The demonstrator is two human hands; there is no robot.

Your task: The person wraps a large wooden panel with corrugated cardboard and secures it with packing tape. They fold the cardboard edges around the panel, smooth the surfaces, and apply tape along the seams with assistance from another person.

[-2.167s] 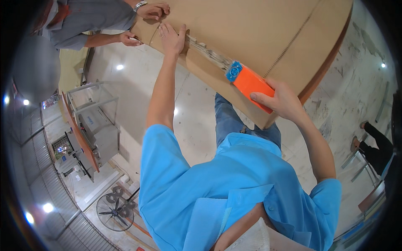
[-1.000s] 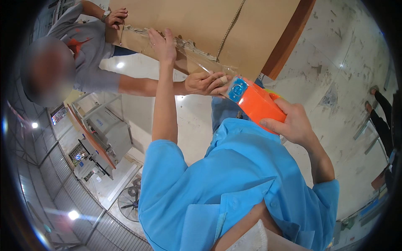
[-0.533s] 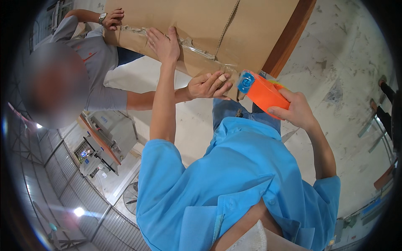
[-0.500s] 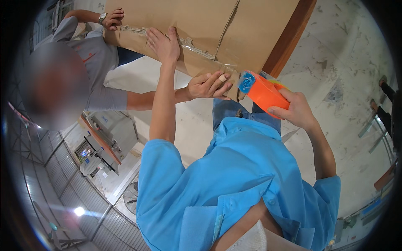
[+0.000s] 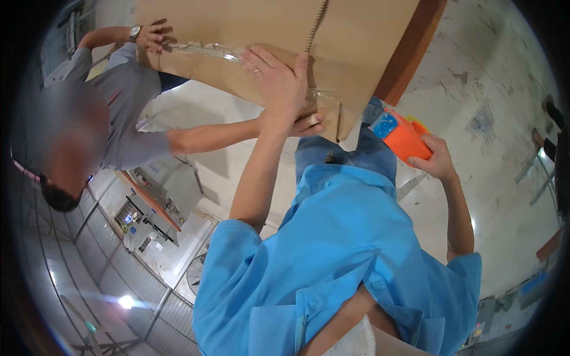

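Note:
A large brown cardboard box (image 5: 231, 24) lies in front of me, with clear tape (image 5: 222, 52) along its torn near seam. Flat on that seam rests my left hand (image 5: 279, 83), its fingers stretched out and thumb apart. My right hand (image 5: 436, 157) grips an orange tape dispenser (image 5: 405, 141) with a blue front part, held off the box's near right corner. Close beside my left hand, partly behind it, a co-worker's hand (image 5: 309, 124) with a wrapped finger holds the box edge. The co-worker's other hand (image 5: 153, 35) touches the box's far left end.
At the left stands the co-worker in a grey shirt (image 5: 122, 98). A brown wooden edge (image 5: 409, 53) runs along the box's right side. Farther off are a machine table (image 5: 148, 202) at lower left and the stained floor (image 5: 481, 118) at right, with another person's legs at the rim.
My left hand has slid right along the taped seam. My right hand has drawn the dispenser right, away from the box corner. The co-worker's far hand has spread its fingers.

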